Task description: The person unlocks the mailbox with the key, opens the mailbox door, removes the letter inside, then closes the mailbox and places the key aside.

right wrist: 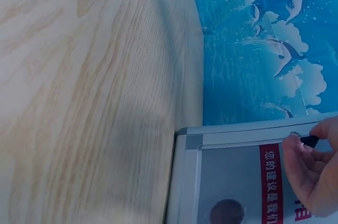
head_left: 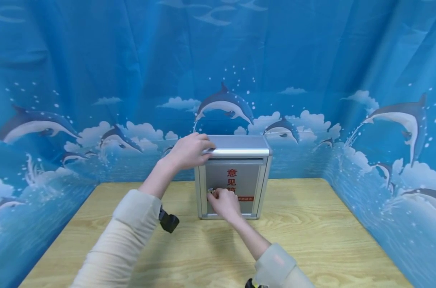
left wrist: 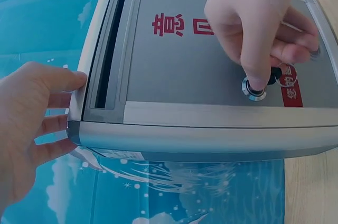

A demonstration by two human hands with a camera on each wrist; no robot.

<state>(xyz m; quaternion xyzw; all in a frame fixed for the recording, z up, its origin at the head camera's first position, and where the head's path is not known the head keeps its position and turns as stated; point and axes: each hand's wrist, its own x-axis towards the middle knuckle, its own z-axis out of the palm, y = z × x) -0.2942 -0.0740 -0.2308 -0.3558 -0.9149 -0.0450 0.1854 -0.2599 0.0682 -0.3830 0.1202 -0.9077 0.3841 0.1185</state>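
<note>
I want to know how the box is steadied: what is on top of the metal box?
The left hand rests on the top left edge of the metal box. The lid under it is hidden, as is the inside.

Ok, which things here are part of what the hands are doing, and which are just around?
In use: metal box; lock; black-headed key; left hand steadying the lid; right hand at the key.

Just around: wooden table; dolphin curtain.

Both arms reach fwd in cream sleeves w/ a black strap at each wrist, left hand (head_left: 189,152) up high, palm down, fingers (left wrist: 50,81) lightly bent and spread, right hand (head_left: 223,202) lower, fingers (left wrist: 253,49) curled tight, thumb & index pinching.
</note>
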